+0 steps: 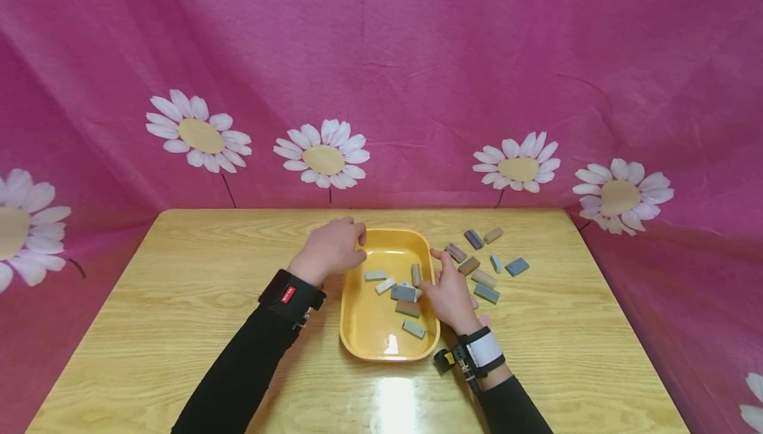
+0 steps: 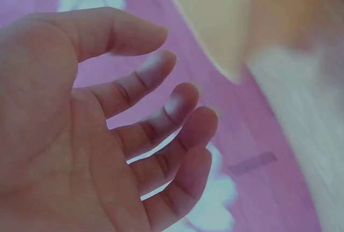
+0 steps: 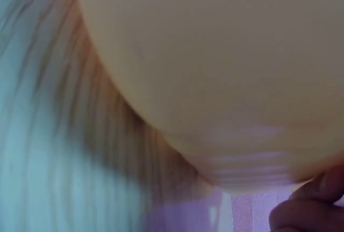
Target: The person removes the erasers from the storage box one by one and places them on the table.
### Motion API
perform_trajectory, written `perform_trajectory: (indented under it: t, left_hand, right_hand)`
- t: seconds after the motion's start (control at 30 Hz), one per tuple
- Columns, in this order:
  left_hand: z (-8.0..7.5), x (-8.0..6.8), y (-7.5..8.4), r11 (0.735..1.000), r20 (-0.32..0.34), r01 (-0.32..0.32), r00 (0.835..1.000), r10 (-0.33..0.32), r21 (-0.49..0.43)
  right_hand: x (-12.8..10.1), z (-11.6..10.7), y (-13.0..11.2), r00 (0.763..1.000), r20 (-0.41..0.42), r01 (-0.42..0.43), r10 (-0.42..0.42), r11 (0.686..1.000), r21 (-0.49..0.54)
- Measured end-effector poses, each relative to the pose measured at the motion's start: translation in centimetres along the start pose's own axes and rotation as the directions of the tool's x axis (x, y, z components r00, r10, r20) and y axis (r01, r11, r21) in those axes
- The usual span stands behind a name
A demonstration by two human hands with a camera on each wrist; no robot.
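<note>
Yellow tray [image 1: 390,348], one, rounded corners, lying on a wood-grain table [image 1: 179,301] between the two hands. Contents: several small blocks, some overlapping — among them a grey-blue block [image 1: 403,293], a brown block [image 1: 408,309] below it, a pale grey block [image 1: 414,329] nearest the wearer, a whitish block [image 1: 385,285] and a tan block [image 1: 415,275] close to the right wall. Loose group on the table, right of the tray: a purple block [image 1: 473,239], a light brown block [image 1: 493,234] just beside it, a blue block [image 1: 517,266] farthest right, a teal block [image 1: 486,293] and others, all lying flat or on edge. Left hand [image 1: 330,248]: over the tray's left rim, fingers loosely bent, palm holding nothing. Right hand [image 1: 451,295]: at the tray's right rim, thumb side over the inside, other fingers partly hidden — whether it grips the rim cannot be told. Both wrists banded; sleeves [image 1: 238,368] black. Backdrop: pink cloth [image 1: 405,89] printed with white daisies [image 1: 324,159].
</note>
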State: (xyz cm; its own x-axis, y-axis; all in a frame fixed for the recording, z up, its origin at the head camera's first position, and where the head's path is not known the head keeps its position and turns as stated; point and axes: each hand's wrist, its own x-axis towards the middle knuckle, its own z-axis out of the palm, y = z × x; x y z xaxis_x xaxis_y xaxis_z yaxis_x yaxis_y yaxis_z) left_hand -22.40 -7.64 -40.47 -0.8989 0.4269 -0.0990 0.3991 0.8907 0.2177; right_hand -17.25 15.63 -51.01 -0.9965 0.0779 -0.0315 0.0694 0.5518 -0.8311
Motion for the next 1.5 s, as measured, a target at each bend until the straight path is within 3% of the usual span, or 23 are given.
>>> perform_trajectory:
  t: [0.17,0.27,0.43,0.57,0.83,0.97,1.1,1.27,1.4,1.5]
  left_hand:
    - [0.9,2.2,2.6,0.998,0.067,-0.069,0.995,0.069,0.003]
    - [2.3,3.0,3.4,0.997,0.149,-0.08,0.986,0.08,-0.002]
    - [4.3,3.8,3.8,0.998,0.296,-0.058,0.954,0.045,0.034]
    - [5.3,4.2,3.8,0.998,0.335,-0.036,0.942,0.015,0.055]
    - [5.9,4.1,3.3,0.997,0.303,-0.044,0.953,0.024,0.061]
    - [4.3,3.6,3.2,0.998,0.25,-0.051,0.967,0.043,0.026]
    - [2.1,2.3,2.6,0.998,0.152,-0.065,0.987,0.061,0.025]
    - [0.4,0.0,0.4,1.0,0.079,-0.023,0.997,0.024,-0.006]
    - [0.6,-1.5,-2.5,0.996,0.086,0.032,0.996,-0.025,-0.08]
    - [1.1,-2.7,-4.6,0.984,0.13,0.089,0.989,-0.069,-0.151]
  right_hand:
    - [-0.2,0.5,0.1,0.999,0.023,-0.022,0.022,1.0,-0.012]
    - [-0.2,0.7,0.0,1.0,0.021,-0.013,0.013,0.999,-0.03]
    - [-0.3,0.9,-0.2,1.0,0.019,0.003,-0.003,1.0,-0.027]
    - [-0.2,0.9,-0.4,1.0,0.02,-0.005,0.005,1.0,-0.028]
    - [0.1,0.8,-0.7,1.0,0.017,-0.022,0.023,0.998,-0.062]
    - [0.0,0.7,-0.8,1.0,0.012,-0.019,0.02,0.997,-0.081]
    - [-0.1,0.4,-0.9,1.0,0.008,-0.011,0.012,0.996,-0.086]
    - [-0.1,0.0,-0.6,1.0,0.005,-0.003,0.003,0.995,-0.097]
    - [0.0,-0.3,-0.5,1.0,0.007,-0.003,0.004,0.996,-0.094]
    - [0.0,-0.4,-0.5,1.0,0.009,0.001,0.0,0.996,-0.088]
